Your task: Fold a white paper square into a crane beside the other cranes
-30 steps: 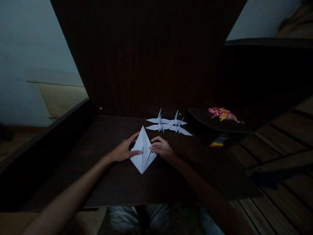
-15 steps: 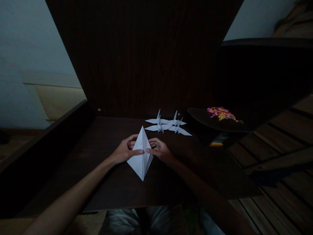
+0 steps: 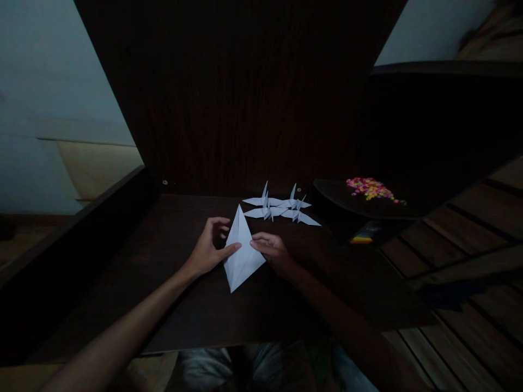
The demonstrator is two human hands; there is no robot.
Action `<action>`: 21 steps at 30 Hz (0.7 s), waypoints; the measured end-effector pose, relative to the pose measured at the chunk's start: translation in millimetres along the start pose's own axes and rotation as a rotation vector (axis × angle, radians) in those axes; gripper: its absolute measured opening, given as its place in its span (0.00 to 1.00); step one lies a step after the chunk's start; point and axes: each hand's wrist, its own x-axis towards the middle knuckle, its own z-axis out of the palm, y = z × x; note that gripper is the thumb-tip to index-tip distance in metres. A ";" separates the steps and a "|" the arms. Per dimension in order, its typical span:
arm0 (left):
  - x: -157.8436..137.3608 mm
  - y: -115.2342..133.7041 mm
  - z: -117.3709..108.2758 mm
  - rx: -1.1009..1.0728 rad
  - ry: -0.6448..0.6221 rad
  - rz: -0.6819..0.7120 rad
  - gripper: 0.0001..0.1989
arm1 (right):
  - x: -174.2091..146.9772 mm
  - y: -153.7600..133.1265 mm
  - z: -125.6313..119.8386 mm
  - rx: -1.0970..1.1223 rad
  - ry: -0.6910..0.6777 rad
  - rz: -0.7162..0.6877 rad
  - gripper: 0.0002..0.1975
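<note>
In dim light, over a dark brown wooden desktop (image 3: 175,316), holding a white, kite-shaped folded paper (image 3: 244,265), just nearer than 4 white folded-paper birds (image 3: 267,213). Pinching its right edge with the right hand (image 3: 279,255); laying only the thumb of the left hand (image 3: 207,250) on it, with fingers loosely open beside it.

Single head-worn view. Looks from above person's lap (image 3: 206,363), at 6 o'clock, forward and steeply down over desk (image 3: 174,228) toward dark panel (image 3: 245,98) at 12 o'clock. Close range: left hand (image 3: 209,250) and right hand (image 3: 277,254) just below centre. Wide field, reaching pale wall (image 3: 53,71) at 10 o'clock, wooden slats (image 3: 478,337) at 4.
</note>
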 end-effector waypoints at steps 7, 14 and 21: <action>-1.9 13.4 -1.9 0.269 -0.097 0.126 0.09 | -1.6 1.0 0.8 -0.069 -0.097 -0.173 0.17; -0.9 19.5 1.7 -0.227 -0.129 -0.255 0.17 | -10.1 -5.7 0.1 -0.592 -0.141 -0.557 0.16; 6.0 13.4 -7.7 -0.519 -0.020 -0.506 0.27 | -12.9 -5.3 3.0 -0.809 0.075 -0.679 0.14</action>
